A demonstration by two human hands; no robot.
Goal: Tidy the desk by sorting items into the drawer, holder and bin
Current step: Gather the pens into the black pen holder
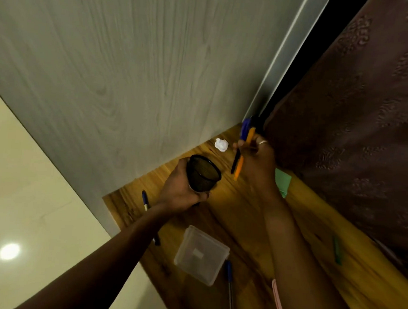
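Observation:
My left hand (180, 189) grips a black mesh pen holder (204, 173), lifted a little off the wooden desk (314, 222) and tilted toward the right. My right hand (256, 155) is closed on a bunch of pens (239, 164), orange and black with blue caps, whose lower tips point down just right of the holder's mouth. A crumpled white paper ball (221, 144) lies at the back of the desk. A blue pen (145, 199) lies left of my left wrist, and another blue pen (229, 274) lies beside a clear plastic box (200, 255).
A green paper (283, 181) lies under my right wrist and a green stick-like item (337, 250) rests near the dark curtain (369, 117) on the right. A grey wood-grain panel (131, 77) rises behind the desk. Pale floor (25, 214) lies off the left edge.

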